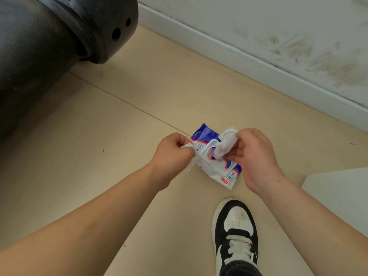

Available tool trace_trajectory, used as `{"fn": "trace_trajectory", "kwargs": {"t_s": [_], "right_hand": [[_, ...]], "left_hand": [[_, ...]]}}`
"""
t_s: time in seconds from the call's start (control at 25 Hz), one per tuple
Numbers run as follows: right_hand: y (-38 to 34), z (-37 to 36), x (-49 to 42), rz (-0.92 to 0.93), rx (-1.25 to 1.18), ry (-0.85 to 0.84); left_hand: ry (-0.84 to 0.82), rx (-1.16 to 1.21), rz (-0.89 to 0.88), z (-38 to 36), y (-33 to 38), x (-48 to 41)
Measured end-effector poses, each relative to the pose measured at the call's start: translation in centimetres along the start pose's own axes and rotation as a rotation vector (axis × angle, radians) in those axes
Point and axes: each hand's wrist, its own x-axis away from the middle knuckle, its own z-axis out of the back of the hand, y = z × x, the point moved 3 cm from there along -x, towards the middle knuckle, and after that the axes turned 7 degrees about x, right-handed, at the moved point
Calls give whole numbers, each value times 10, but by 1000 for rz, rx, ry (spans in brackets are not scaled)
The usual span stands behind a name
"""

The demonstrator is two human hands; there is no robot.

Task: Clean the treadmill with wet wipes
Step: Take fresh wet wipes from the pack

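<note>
The dark end of the treadmill (39,46) filled the upper left corner, standing on the beige tiled floor (139,96) and well apart from both hands. Lower and nearer the middle, the left hand (173,154) was clenched around a white wet wipe (190,169), which bunched out of the fist and hung just below it. Immediately to the right, touching that hand, was the blue and white wipes pack (217,170), tilted, between the two hands. Its white lid flap (229,136) stood open. The right hand (256,156) gripped the pack at that flap with curled fingers. Whether the pack touched the floor could not be told. Below it stood a black and white shoe (236,234).
</note>
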Motion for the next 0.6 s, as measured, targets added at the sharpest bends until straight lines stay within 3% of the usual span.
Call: {"fn": "trace_trajectory", "kwargs": {"t_s": [0.16, 0.4, 0.48, 0.6], "right_hand": [[-2, -15, -2, -40, -41, -105], [-4, -22, 4, -329, -233, -402], [-5, -24, 6, -276, -224, -457], [-2, -23, 3, -169, -257, -425]], "left_hand": [[-108, -55, -50, -8, 7, 10], [-290, 136, 38, -8, 17, 11], [-309, 145, 12, -6, 19, 9], [-208, 157, -90, 0, 24, 10]]}}
